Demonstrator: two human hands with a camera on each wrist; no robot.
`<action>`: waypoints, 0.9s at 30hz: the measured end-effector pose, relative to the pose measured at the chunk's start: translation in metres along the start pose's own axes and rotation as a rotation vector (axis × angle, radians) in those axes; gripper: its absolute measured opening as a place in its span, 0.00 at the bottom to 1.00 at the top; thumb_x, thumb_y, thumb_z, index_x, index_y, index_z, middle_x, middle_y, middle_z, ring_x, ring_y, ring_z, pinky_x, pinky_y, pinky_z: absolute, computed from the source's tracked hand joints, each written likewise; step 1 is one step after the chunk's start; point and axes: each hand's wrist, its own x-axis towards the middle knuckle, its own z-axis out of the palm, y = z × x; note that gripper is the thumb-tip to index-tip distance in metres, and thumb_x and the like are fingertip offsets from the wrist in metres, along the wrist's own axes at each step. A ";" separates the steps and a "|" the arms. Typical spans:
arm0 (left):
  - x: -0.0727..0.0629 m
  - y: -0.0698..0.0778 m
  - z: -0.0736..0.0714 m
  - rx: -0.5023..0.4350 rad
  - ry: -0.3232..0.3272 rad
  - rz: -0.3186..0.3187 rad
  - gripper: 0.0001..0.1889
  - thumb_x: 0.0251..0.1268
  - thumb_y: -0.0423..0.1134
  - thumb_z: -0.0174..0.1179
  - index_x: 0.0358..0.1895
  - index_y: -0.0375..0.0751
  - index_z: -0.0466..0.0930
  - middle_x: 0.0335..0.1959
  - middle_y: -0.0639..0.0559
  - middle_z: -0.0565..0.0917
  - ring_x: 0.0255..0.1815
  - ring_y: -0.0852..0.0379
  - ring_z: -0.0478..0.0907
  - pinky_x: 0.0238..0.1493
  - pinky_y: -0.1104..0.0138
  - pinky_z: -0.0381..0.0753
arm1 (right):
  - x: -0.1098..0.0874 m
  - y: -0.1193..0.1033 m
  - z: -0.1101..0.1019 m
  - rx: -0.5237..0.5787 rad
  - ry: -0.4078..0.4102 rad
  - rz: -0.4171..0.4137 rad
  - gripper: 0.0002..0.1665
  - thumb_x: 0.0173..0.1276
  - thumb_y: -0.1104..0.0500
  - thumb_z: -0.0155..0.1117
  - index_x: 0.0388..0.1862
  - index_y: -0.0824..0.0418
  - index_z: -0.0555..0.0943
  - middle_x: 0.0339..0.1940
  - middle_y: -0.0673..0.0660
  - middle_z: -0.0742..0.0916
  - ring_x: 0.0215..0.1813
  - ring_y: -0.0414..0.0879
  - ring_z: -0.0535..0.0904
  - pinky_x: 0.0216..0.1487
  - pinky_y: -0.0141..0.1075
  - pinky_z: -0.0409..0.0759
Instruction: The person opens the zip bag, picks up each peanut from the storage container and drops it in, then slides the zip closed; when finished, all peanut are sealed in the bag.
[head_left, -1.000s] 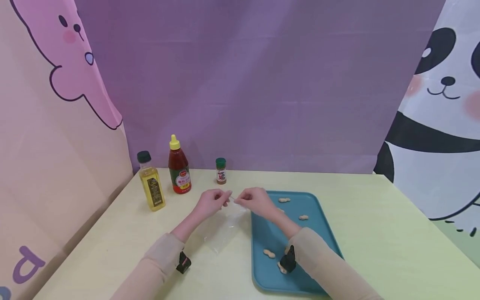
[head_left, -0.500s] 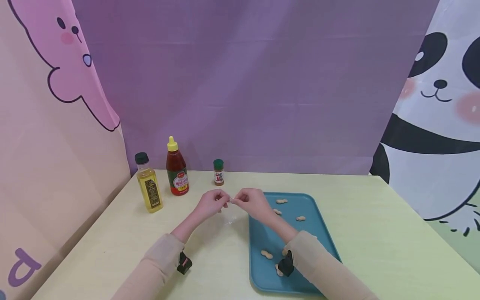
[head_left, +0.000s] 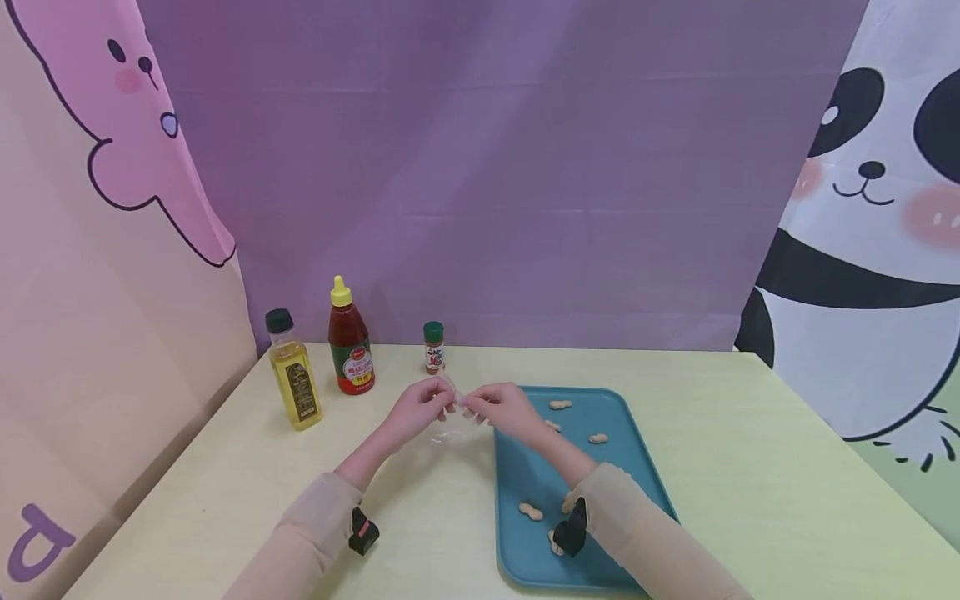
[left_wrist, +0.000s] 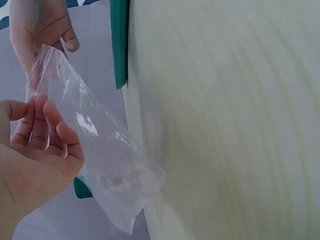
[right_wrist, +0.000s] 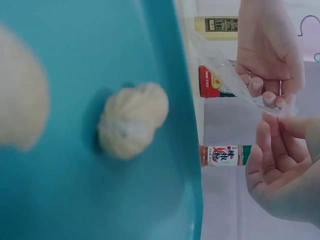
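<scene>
A clear plastic bag (left_wrist: 100,135) hangs above the table between my hands, its thin film hard to make out in the head view. The thumb and fingers of my left hand (head_left: 416,408) pinch its upper edge. Close beside it, my right hand (head_left: 506,408) pinches the same edge, the two sets of fingertips almost meeting. In the left wrist view the bag slants downward from the fingers, with some film standing above them. Below my right forearm lies a blue tray (head_left: 525,475) with several peanuts (head_left: 531,511) spread on it, some partly hidden by the arm.
Behind my left hand stand an oil bottle (head_left: 296,383) with a dark cap, a red sauce bottle (head_left: 351,354) with a yellow tip, and a small green-capped spice jar (head_left: 434,348). A purple cloth (head_left: 480,183) rises behind the table's far edge.
My hands stay close together while their fingers shift along the bag's edge. The bag film, spread low toward the table before, now shows less below, and a bit sticks up above the left fingertips.
</scene>
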 end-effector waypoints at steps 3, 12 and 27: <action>-0.001 0.001 0.000 0.014 -0.005 0.001 0.08 0.69 0.40 0.51 0.36 0.42 0.78 0.31 0.51 0.80 0.29 0.58 0.75 0.42 0.58 0.78 | 0.000 -0.001 0.000 -0.002 0.007 0.030 0.13 0.68 0.54 0.58 0.40 0.61 0.85 0.30 0.53 0.86 0.32 0.44 0.80 0.35 0.32 0.79; -0.003 0.001 0.002 0.088 0.009 -0.019 0.07 0.67 0.38 0.51 0.30 0.41 0.73 0.36 0.39 0.82 0.30 0.58 0.75 0.30 0.70 0.70 | 0.001 -0.001 0.002 0.009 0.007 0.061 0.13 0.66 0.54 0.61 0.35 0.63 0.85 0.23 0.54 0.85 0.24 0.41 0.80 0.30 0.39 0.84; -0.011 0.005 -0.008 0.051 0.030 -0.043 0.09 0.64 0.37 0.50 0.27 0.40 0.76 0.26 0.41 0.79 0.27 0.57 0.74 0.36 0.68 0.77 | -0.004 -0.002 -0.004 0.058 0.038 0.129 0.11 0.66 0.61 0.59 0.37 0.70 0.82 0.23 0.57 0.86 0.22 0.44 0.83 0.27 0.38 0.84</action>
